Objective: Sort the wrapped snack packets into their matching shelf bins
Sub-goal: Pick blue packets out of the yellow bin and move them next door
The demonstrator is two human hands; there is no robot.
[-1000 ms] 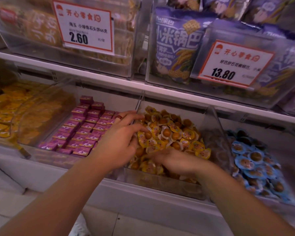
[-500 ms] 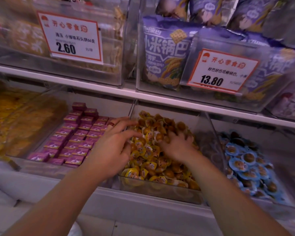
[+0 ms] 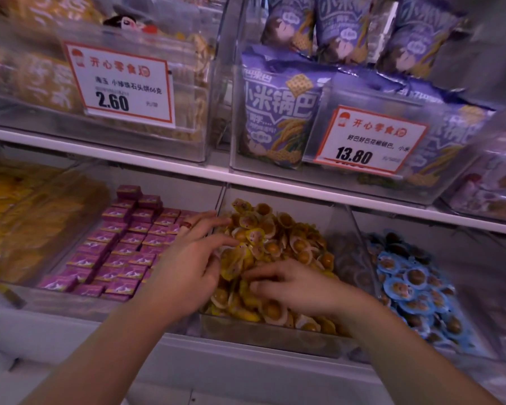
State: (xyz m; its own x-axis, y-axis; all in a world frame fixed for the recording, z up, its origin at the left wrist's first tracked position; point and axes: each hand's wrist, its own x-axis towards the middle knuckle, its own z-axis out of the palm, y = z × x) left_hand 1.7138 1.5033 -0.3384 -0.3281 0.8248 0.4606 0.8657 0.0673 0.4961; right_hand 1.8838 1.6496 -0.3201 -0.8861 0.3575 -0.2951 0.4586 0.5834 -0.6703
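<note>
A heap of yellow wrapped snack packets [image 3: 278, 241] fills the clear middle bin [image 3: 275, 339] on the lower shelf. My left hand [image 3: 192, 263] reaches in from the bin's left side, fingers spread and fairly straight, fingertips touching packets near the top of the heap. A red ring sits on one finger. My right hand [image 3: 294, 285] lies flat on the front half of the heap with its fingers pointing left, pressing on packets. I see no packet curled into either hand.
Left of the yellow bin is a bin of small magenta boxes [image 3: 120, 247]; further left, orange-yellow packets [image 3: 27, 223]. To the right, a bin of blue-rimmed packets [image 3: 412, 285]. The upper shelf holds clear bins with purple bags [image 3: 278, 112] and price tags [image 3: 123, 86].
My right hand has slid from the back of the heap toward the front and lies flatter. My left hand stays at the bin's left side. The view has tilted up.
</note>
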